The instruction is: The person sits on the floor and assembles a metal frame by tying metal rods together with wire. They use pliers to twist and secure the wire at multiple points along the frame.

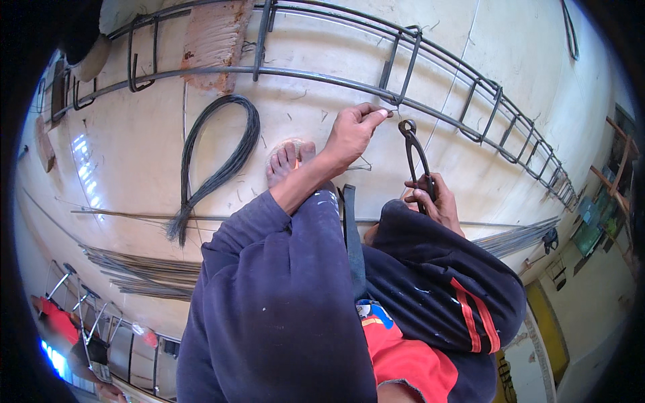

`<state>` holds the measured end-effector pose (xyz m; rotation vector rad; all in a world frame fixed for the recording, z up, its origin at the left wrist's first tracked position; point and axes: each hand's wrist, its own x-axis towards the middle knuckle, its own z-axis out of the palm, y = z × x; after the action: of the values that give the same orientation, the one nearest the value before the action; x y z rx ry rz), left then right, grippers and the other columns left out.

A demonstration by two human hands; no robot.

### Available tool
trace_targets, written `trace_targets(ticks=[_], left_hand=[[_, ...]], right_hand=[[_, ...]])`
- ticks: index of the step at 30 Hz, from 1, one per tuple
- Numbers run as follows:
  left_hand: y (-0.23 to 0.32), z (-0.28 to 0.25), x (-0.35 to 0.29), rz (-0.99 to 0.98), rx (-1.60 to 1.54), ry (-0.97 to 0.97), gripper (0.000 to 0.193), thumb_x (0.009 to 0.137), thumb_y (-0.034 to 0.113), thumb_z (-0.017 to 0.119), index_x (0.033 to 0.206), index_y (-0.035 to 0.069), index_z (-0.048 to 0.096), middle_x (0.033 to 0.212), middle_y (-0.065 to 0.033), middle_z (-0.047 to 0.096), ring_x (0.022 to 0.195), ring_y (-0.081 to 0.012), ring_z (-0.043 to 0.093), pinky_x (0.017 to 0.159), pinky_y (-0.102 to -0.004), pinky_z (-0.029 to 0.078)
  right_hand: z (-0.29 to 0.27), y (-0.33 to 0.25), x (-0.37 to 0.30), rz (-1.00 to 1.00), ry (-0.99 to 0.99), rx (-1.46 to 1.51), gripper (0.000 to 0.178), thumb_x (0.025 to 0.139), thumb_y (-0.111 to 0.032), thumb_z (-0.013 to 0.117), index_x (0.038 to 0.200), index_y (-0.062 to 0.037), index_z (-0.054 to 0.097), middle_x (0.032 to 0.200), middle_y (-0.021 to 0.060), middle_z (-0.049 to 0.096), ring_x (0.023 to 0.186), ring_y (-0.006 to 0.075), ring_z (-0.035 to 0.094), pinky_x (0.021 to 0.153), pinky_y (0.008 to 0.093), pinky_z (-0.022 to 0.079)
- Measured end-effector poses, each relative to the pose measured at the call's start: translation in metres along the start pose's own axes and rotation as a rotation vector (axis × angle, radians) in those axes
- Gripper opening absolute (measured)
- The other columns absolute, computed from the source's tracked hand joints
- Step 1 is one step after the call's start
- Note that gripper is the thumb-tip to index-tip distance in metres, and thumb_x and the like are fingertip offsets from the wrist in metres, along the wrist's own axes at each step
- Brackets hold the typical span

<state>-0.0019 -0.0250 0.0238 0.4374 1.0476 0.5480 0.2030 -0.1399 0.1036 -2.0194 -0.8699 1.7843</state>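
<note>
A long rebar cage point(322, 77) with bent square stirrups runs across the far side of the floor. My left hand point(351, 136) is closed just below its near bar, thumb and finger pinching a thin piece of tie wire point(395, 113) beside a stirrup. My right hand point(437, 201) grips the handles of dark end-cutting pincers point(414, 149). Their rounded head points up toward the cage, a little right of my left fingertips and apart from the bar. Whether the jaws touch the wire is too small to tell.
A looped bundle of tie wire point(222, 134) lies left of my bare foot point(289, 158). Straight rods point(148, 269) are stacked at left, more rods point(517, 236) at right. A rough board point(215, 47) sits under the cage. Wire scraps dot the floor. Another person point(60, 322) is at lower left.
</note>
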Motion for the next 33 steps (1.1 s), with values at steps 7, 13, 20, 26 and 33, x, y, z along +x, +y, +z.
trace_targets(ticks=[7,13,20,26,33], left_hand=[[-0.006,0.003,0.004,0.086,0.048,0.013,0.027,0.092,0.023,0.056,0.103,0.000,0.065,0.064,0.0056,0.049,0.057,-0.0033,0.035,0.050,-0.0231,0.028],[-0.008,0.003,0.002,0.071,0.042,0.025,0.028,0.091,0.024,0.057,0.105,0.000,0.063,0.065,0.0031,0.055,0.057,-0.0042,0.037,0.051,-0.0239,0.030],[-0.009,0.002,0.004,0.091,0.058,0.029,0.027,0.090,0.024,0.058,0.102,0.000,0.064,0.062,0.0037,0.052,0.055,-0.0046,0.037,0.050,-0.0251,0.031],[-0.012,0.004,0.003,0.098,0.099,0.044,0.026,0.091,0.023,0.058,0.100,-0.001,0.063,0.060,0.0038,0.049,0.054,-0.0048,0.037,0.049,-0.0257,0.031],[-0.011,0.011,-0.004,0.185,0.115,0.095,0.023,0.092,0.019,0.056,0.099,-0.002,0.060,0.059,0.0031,0.048,0.055,-0.0047,0.037,0.049,-0.0257,0.031]], right_hand=[[-0.016,-0.058,0.006,-0.017,-0.154,-0.285,0.013,0.094,-0.005,0.049,0.104,0.0023,0.044,0.097,0.0167,0.068,0.071,0.0206,0.069,0.061,0.0316,0.055],[0.000,-0.061,0.003,0.127,-0.130,-0.132,0.015,0.096,-0.009,0.047,0.106,0.0016,0.043,0.106,0.0177,0.063,0.085,0.0215,0.068,0.059,0.0306,0.059],[0.004,-0.058,-0.004,0.138,-0.126,-0.017,0.013,0.098,-0.009,0.045,0.106,-0.0021,0.038,0.117,0.0192,0.054,0.099,0.0264,0.063,0.067,0.0348,0.061],[0.017,-0.077,-0.009,0.186,-0.091,0.009,0.013,0.098,-0.008,0.043,0.108,-0.0025,0.038,0.114,0.0163,0.055,0.098,0.0238,0.062,0.075,0.0359,0.058],[0.031,-0.045,-0.001,-0.011,-0.004,-0.304,0.021,0.097,-0.008,0.046,0.117,-0.0064,0.039,0.081,0.0072,0.049,0.065,0.0132,0.050,0.057,0.0279,0.042]])
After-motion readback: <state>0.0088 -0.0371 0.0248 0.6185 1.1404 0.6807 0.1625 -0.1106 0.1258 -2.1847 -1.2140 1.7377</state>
